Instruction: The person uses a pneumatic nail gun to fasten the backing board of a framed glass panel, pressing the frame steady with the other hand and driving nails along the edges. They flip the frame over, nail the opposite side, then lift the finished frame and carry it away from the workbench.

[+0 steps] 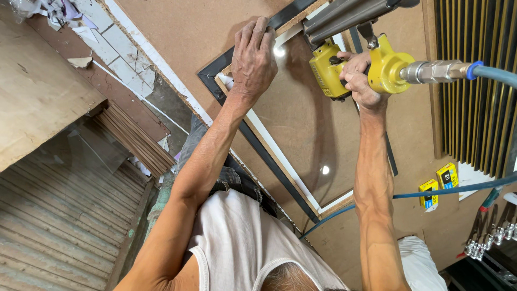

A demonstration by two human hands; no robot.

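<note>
My left hand point(253, 56) presses flat on the corner of a dark picture frame point(211, 75) that lies on a brown board table point(177, 27). A brown backing board point(301, 124) sits inside the frame. My right hand point(360, 75) grips the handle of a yellow pneumatic nail gun point(350, 67). Its metal magazine point(344, 16) points toward the frame's top edge. A metal fitting point(436, 70) joins the gun to a blue air hose point(495, 74).
Two small yellow boxes point(439, 186) lie on the table at the right. Dark ribbed moulding strips point(474, 81) stand at the far right. A stack of thin wooden strips point(137, 140) lies at the left, beside corrugated sheet point(59, 226). Metal fittings point(493, 234) hang at the lower right.
</note>
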